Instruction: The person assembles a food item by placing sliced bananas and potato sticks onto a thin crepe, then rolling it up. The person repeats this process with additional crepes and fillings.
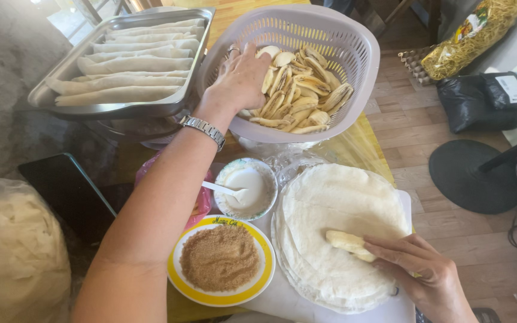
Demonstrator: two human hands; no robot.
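My left hand [240, 78] reaches into a pale perforated plastic basket [354, 42] full of sliced banana pieces [300, 90]; its fingers rest on the slices at the basket's left side, and whether it grips one is hidden. It wears a ring and a metal wristwatch [204, 128]. My right hand [426, 269] presses a banana slice [345, 241] onto the top of a stack of round white wrappers [336, 203] lying on a white board.
A metal tray [49, 90] of rolled white wraps stands at the back left. A small bowl of white paste with a spoon [246, 191] and a yellow-rimmed plate of brown sugar [219, 257] sit in front. Bags and a black round base lie on the wooden floor at right.
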